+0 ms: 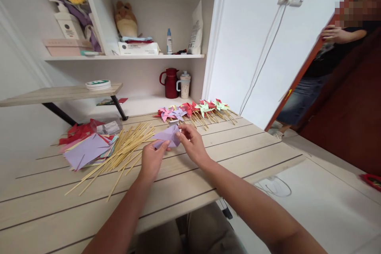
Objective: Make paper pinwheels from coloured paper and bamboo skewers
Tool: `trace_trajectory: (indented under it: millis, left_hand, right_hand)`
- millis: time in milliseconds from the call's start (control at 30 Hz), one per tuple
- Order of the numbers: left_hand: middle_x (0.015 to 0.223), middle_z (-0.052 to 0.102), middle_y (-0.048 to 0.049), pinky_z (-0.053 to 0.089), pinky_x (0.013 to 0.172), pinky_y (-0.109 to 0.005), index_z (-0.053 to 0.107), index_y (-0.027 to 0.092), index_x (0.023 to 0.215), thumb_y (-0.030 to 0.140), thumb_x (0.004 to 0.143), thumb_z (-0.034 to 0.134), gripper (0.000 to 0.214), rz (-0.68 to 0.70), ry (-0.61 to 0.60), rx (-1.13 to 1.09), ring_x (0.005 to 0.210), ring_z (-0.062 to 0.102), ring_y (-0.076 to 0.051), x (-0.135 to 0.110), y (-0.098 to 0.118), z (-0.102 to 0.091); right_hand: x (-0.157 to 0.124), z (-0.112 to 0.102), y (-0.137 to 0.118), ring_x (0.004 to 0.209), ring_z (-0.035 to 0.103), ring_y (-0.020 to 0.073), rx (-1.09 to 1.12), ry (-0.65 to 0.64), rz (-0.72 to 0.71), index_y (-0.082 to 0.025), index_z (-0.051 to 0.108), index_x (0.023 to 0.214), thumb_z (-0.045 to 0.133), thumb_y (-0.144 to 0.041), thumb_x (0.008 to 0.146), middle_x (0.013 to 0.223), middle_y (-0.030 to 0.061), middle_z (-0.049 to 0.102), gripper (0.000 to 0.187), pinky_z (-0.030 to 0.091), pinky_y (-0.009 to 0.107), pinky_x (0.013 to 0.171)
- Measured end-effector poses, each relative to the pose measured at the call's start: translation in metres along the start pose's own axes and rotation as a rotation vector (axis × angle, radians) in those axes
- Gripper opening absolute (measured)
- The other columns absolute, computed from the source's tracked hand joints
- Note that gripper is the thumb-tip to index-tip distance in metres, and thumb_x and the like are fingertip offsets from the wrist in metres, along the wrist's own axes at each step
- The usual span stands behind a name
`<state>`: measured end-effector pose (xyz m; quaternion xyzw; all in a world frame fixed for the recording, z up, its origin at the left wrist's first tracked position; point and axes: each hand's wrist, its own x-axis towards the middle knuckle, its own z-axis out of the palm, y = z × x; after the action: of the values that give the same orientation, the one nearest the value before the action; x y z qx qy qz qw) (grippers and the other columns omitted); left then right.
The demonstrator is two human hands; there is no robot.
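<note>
Between my two hands, above the table, is a purple sheet of paper (166,134) with some of its corners bent inward. My left hand (154,154) pinches its lower left edge between thumb and fingers. On the right side, my right hand (190,141) grips a folded corner of the same paper. Just left of my hands lies a loose heap of thin wooden sticks (127,147). Beyond them is a stack of coloured paper squares (86,151) with slits cut in from the corners, a purple one on top. Finished paper pinwheels (190,108) on sticks lie in a row behind my hands.
A clear plastic box (109,127) stands behind the paper stack, under a small raised shelf (68,92). A red jug (171,83) and a cup (185,85) stand at the back. At the right, a person (336,51) holds the door's edge.
</note>
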<state>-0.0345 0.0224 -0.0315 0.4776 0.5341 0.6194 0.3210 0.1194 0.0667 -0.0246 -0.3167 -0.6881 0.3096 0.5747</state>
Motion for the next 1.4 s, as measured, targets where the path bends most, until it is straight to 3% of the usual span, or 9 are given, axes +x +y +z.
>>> trace_trajectory:
  millis: [167,267,367,500,667,833,1000,1167,1400]
  left_hand:
    - [0.066,0.071,-0.0025,0.044,0.068,-0.027,0.077,0.02,0.068,0.035,0.074,0.078,0.016,0.005,0.009,-0.015,0.069,0.062,-0.02,0.002,-0.002,0.0]
    - [0.068,0.071,-0.0029,0.043,0.07,-0.027,0.075,0.02,0.062,0.038,0.075,0.077,0.023,0.005,0.031,0.001,0.071,0.061,-0.019,0.002,-0.003,-0.002]
    - [0.069,0.07,-0.0031,0.042,0.069,-0.027,0.074,0.019,0.062,0.041,0.076,0.076,0.026,-0.012,0.036,-0.016,0.072,0.06,-0.018,0.002,-0.004,-0.003]
    - [0.068,0.069,-0.0029,0.041,0.065,-0.027,0.077,0.019,0.069,0.042,0.074,0.079,0.024,-0.023,0.005,-0.09,0.068,0.058,-0.017,0.001,-0.005,-0.002]
    - [0.069,0.071,-0.0025,0.044,0.067,-0.028,0.079,0.02,0.075,0.039,0.075,0.077,0.019,0.001,-0.024,-0.064,0.068,0.061,-0.019,0.001,-0.003,-0.001]
    - [0.066,0.07,-0.0028,0.043,0.072,-0.029,0.076,0.024,0.065,0.028,0.078,0.073,0.015,0.142,-0.01,0.163,0.069,0.062,-0.021,0.003,-0.004,-0.004]
    - [0.073,0.072,-0.005,0.041,0.09,-0.037,0.077,0.029,0.065,0.022,0.074,0.079,0.011,0.316,0.034,0.255,0.081,0.064,-0.026,0.004,-0.01,-0.005]
    - [0.088,0.078,-0.0062,0.033,0.104,-0.044,0.079,0.032,0.074,0.023,0.079,0.076,0.011,0.396,0.026,0.317,0.091,0.065,-0.03,0.003,-0.011,-0.007]
    - [0.093,0.079,-0.0043,0.033,0.103,-0.046,0.078,0.03,0.081,0.018,0.083,0.07,0.015,0.519,0.024,0.455,0.093,0.069,-0.027,-0.001,-0.009,-0.008]
  right_hand:
    - [0.003,-0.001,0.001,0.076,0.063,0.0169,0.239,-0.018,0.088,-0.024,0.049,0.133,0.054,-0.054,0.095,0.093,0.003,0.058,0.048,0.054,0.031,0.071]
    - [0.009,-0.006,0.004,0.078,0.065,0.0176,0.282,0.082,0.137,-0.024,0.051,0.13,0.054,-0.053,0.096,0.099,0.0051,0.061,0.045,0.056,0.032,0.073]
    - [0.011,-0.012,0.005,0.1,0.065,0.0216,0.185,0.132,0.1,-0.024,0.055,0.128,0.053,-0.053,0.096,0.117,0.0104,0.063,0.043,0.055,0.036,0.087]
    - [0.007,-0.013,0.004,0.124,0.057,0.0259,0.117,0.015,0.046,-0.027,0.051,0.138,0.062,-0.055,0.091,0.138,0.0122,0.058,0.055,0.047,0.044,0.104]
    - [0.005,-0.006,0.005,0.122,0.06,0.0269,0.128,-0.152,0.06,-0.027,0.038,0.15,0.075,-0.046,0.082,0.126,0.0109,0.066,0.08,0.04,0.05,0.11]
    - [0.006,-0.007,0.007,0.116,0.062,0.0272,-0.042,-0.138,-0.017,-0.029,0.035,0.153,0.081,-0.027,0.077,0.12,0.0093,0.068,0.088,0.042,0.049,0.107]
    - [0.003,-0.008,0.005,0.13,0.053,0.032,-0.35,-0.112,-0.259,-0.031,0.05,0.145,0.08,-0.021,0.079,0.141,0.0124,0.057,0.073,0.039,0.051,0.108]
    - [0.002,-0.006,0.01,0.12,0.058,0.031,-0.477,-0.103,-0.319,-0.029,0.072,0.113,0.081,-0.025,0.081,0.125,0.0097,0.067,0.034,0.038,0.049,0.103]
    - [0.002,-0.004,0.013,0.105,0.062,0.0269,-0.443,-0.098,-0.312,-0.023,0.075,0.082,0.076,-0.02,0.083,0.106,0.0069,0.075,0.004,0.039,0.044,0.093]
